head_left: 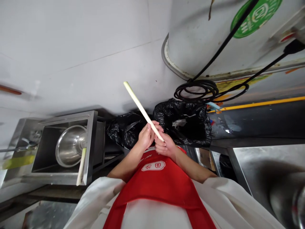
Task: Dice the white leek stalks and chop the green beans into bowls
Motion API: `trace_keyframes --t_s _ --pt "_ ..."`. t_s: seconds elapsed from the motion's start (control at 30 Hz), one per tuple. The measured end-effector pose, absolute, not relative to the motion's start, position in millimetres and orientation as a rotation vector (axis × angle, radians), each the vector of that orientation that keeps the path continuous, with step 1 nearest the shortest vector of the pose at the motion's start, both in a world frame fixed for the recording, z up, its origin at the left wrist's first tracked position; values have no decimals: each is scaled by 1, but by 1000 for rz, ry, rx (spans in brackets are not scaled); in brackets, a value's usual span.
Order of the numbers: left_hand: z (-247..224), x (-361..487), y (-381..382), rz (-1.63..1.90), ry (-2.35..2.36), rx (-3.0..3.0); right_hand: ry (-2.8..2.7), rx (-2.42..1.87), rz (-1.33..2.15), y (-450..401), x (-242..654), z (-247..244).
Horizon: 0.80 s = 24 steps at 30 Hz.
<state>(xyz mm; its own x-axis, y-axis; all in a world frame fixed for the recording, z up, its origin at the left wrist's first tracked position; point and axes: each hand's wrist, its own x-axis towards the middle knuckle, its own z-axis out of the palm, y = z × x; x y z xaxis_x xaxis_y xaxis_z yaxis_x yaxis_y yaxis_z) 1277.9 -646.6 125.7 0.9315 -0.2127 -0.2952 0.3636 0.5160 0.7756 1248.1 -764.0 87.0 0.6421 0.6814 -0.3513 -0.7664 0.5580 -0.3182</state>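
A long pale stalk [140, 107], light green at its upper tip, slants up and to the left from my hands. My left hand [146, 136] grips it along its lower part, thumb on top. Around its lower end my right hand [165, 145] is closed, its fingers curled beside the left hand. Both hands are in front of a red apron [157, 181], close above bins lined with black bags. A second pale stalk [81, 167] lies across the right edge of the sink at the left.
A metal bowl [71, 146] stands in the steel sink [90, 143]. Two black bin bags [126, 130] are beyond my hands, the right one open with waste inside. Black cable [197, 90] hangs coiled at upper right. A steel counter [267, 162] is on the right.
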Motion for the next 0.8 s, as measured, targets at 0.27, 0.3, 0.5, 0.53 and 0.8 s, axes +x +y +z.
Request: trace_keyframes --t_s 0.27,0.3,0.5,0.53,0.8 --pt "137 1315 -621 -4 304 1008 162 -545 829 -756 1246 92" --pt "134 1316 -622 29 321 1054 182 -591 762 -752 1245 94" --pt "118 1301 -628 239 312 1478 223 -650 675 -750 1244 99" --pt "117 1298 -627 239 285 1525 220 -617 715 -753 1245 99" --pt "120 1290 -616 85 190 1563 255 -602 726 -757 1249 99"
